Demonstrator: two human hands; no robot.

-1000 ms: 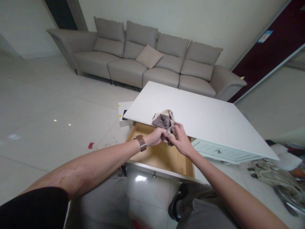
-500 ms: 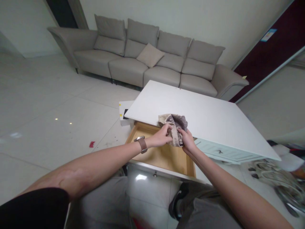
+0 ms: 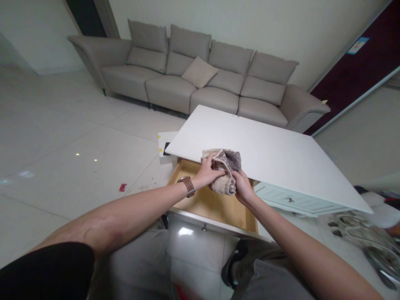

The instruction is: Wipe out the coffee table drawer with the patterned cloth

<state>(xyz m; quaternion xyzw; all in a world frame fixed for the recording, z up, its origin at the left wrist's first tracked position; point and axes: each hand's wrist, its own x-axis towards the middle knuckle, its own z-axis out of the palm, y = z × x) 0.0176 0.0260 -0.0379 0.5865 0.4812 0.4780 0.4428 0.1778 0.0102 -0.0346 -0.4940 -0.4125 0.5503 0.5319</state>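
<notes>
- Left-hand fingers: I have them gripping the cloth [image 3: 224, 186] at its left side, thumb laid across the front.
- Left hand [image 3: 206, 172]: palm turned inward, brown-strapped watch [image 3: 188, 186] on the wrist.
- Right hand [image 3: 244, 187]: I have it pinching the cloth's right side, thumb in front, other fingers mostly hidden.
- Cloth look: bunched and folded over itself, cream-beige with mottled brown-grey patterning. Darker grey-purple patch at upper right, rough nap. A pale edge curves down the front; lower end hangs rounded and crumpled.
- Cloth place: between both hands, above the open drawer [image 3: 215, 210], top part overlapping the near table edge in view. From my feed I can't tell whether it touches that edge.
- Drawer: bare pale wood inside, small metal knob [image 3: 204, 227] on the front.
- Table [image 3: 265, 146]: plain white top, pale panelled drawer front at right.
- Left of table: white box [image 3: 162, 157], yellow marks; red scrap [image 3: 123, 187] on the floor.
- Far side: grey-beige sofa [image 3: 215, 102], loose cushion [image 3: 200, 73] on it.
</notes>
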